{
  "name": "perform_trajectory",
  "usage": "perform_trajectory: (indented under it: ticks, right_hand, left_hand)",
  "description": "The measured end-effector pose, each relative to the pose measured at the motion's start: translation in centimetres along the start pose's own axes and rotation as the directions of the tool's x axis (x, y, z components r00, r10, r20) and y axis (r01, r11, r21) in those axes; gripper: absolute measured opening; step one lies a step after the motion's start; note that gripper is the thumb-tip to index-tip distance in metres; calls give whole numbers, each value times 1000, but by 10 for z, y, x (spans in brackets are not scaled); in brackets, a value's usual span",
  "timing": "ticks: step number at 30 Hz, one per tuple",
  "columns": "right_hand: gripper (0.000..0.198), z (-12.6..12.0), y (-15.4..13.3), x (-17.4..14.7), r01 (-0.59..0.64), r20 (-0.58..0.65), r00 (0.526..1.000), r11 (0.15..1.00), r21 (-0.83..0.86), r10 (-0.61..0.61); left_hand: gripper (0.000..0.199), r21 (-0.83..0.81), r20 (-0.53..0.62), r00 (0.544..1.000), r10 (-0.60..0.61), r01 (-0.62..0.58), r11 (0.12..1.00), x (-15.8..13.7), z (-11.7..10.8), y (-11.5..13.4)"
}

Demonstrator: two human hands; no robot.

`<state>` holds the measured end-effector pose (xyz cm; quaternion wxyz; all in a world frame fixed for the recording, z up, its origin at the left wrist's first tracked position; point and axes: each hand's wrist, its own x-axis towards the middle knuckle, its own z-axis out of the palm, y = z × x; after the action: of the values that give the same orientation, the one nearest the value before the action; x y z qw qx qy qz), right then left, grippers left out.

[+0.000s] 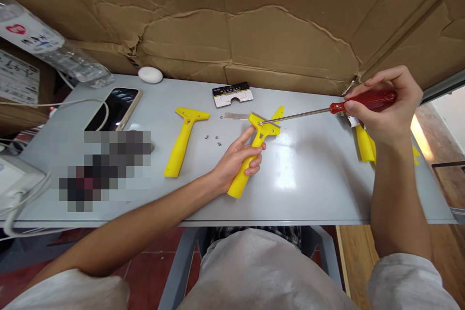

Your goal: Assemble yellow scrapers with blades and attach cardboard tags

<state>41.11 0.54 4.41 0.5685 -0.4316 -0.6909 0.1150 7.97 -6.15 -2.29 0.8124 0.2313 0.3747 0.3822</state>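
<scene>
Okay, I see left hand (238, 161), fingers curled round scraper (240, 181) mid-frame, likely steadying it. Right hand (404, 99), fingers pinching screwdriver (339, 107), aims there.

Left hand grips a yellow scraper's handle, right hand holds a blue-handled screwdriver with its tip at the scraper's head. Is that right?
No: the screwdriver has a red handle, not blue, as the head view shows. The left hand does grip the yellow scraper by its handle, and the right hand holds the screwdriver, tip at the scraper's head.
</scene>
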Motion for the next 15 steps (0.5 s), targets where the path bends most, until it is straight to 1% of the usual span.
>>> perform_trajectory:
  ticks: [4,6,10,13,15]
  right_hand:
    - [54,1,-16,3,102,-22,994,994,-29,-102]
    - [54,1,-30,6,126,1,992,990,-59,-126]
    - [62,0,-59,16,191,109,978,976,-109,-179]
    - [63,-1,-84,28,254,189,959,938,-237,-212]
    - [58,-1,-101,34,273,256,947,905,-328,-193]
  left_hand:
    - [89,22,-18,1000,17,-16,1000,-1,2,-3]
    - [86,17,-8,1000,15,-15,1000,-1,2,-3]
    - [81,-12,-8,1000,15,-15,1000,1,2,-3]
    - [79,-28,-2,1000,10,-10,1000,1,3,-2]
    - [77,-35,2,1000,8,-8,999,0,4,-2]
